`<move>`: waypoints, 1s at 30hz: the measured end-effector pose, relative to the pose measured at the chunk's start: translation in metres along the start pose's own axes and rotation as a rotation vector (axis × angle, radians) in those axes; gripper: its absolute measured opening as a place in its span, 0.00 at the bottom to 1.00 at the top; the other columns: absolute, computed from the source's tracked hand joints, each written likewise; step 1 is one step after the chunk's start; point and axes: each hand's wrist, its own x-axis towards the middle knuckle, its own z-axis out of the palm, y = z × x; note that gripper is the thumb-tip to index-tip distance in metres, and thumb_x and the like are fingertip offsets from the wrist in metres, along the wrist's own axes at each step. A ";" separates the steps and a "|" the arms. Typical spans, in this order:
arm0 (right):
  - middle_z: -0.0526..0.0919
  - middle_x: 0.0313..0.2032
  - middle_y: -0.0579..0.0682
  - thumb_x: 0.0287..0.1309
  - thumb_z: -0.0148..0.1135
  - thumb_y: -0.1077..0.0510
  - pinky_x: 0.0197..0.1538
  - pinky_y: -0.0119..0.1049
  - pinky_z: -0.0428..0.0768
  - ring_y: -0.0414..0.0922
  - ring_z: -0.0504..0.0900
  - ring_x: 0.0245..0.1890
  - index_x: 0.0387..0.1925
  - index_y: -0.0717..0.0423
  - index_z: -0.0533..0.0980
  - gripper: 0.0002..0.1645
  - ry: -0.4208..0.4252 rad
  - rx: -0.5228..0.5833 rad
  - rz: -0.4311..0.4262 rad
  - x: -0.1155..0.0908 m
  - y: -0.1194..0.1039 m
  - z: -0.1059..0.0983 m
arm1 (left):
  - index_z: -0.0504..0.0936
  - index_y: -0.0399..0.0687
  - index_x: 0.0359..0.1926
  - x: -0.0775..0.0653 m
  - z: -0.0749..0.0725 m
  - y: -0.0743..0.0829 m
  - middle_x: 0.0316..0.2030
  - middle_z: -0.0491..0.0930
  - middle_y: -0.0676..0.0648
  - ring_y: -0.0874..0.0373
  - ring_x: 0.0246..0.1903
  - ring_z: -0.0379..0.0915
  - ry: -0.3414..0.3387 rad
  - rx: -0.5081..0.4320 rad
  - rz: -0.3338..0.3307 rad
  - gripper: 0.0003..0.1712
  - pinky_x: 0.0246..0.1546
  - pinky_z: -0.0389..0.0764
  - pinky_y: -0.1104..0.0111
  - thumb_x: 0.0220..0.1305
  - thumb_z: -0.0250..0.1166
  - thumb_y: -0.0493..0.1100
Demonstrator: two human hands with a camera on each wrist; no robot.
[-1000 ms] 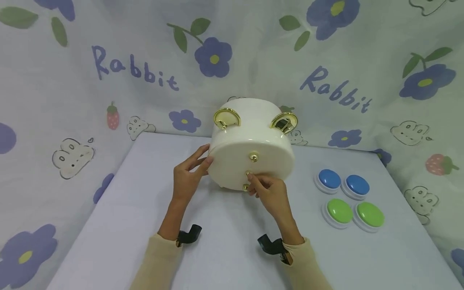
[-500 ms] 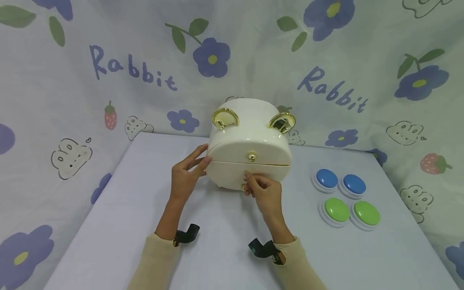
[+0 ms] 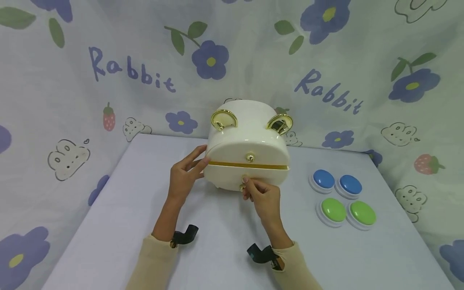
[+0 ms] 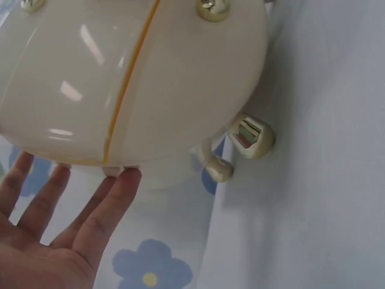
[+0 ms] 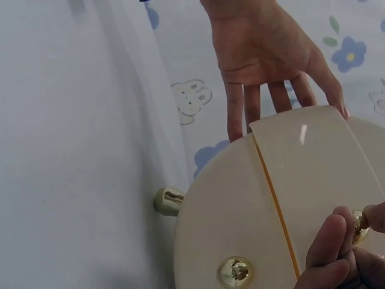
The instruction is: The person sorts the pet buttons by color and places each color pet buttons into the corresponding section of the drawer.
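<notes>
Right hand pinches round gold metallic knob, curved white middle drawer ajar; left hand, fingers straight, touches glossy white rounded cabinet, likely steadying it.

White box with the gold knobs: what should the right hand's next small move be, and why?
Probably ease the middle drawer a little further out: it stands only slightly open, the right hand pinches its knob, and the left hand rests against the box, perhaps steadying it.
</notes>
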 end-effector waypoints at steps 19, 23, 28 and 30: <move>0.82 0.20 0.59 0.63 0.70 0.53 0.23 0.32 0.78 0.48 0.80 0.19 0.29 0.68 0.86 0.19 0.007 -0.017 0.039 -0.013 -0.010 0.001 | 0.77 0.63 0.67 0.006 -0.009 -0.020 0.67 0.72 0.58 0.54 0.59 0.76 -0.028 0.012 -0.041 0.29 0.45 0.87 0.63 0.66 0.69 0.55; 0.81 0.19 0.62 0.65 0.67 0.60 0.23 0.29 0.78 0.49 0.79 0.19 0.26 0.67 0.86 0.14 0.007 -0.025 0.045 -0.022 -0.029 0.004 | 0.77 0.65 0.67 0.007 -0.011 -0.019 0.67 0.72 0.59 0.54 0.60 0.75 -0.033 0.015 -0.076 0.29 0.47 0.87 0.61 0.65 0.69 0.57; 0.80 0.18 0.60 0.64 0.67 0.62 0.23 0.28 0.76 0.47 0.78 0.18 0.23 0.65 0.85 0.14 0.011 -0.029 0.038 -0.029 -0.035 0.004 | 0.77 0.65 0.67 0.007 -0.010 -0.020 0.67 0.72 0.59 0.54 0.60 0.75 -0.034 0.016 -0.085 0.30 0.47 0.87 0.61 0.65 0.69 0.57; 0.80 0.18 0.60 0.64 0.67 0.62 0.23 0.27 0.76 0.47 0.78 0.18 0.23 0.65 0.85 0.14 0.010 -0.031 0.039 -0.031 -0.036 0.004 | 0.77 0.65 0.67 0.007 -0.010 -0.020 0.66 0.72 0.59 0.54 0.60 0.75 -0.031 0.020 -0.084 0.30 0.47 0.87 0.62 0.65 0.69 0.58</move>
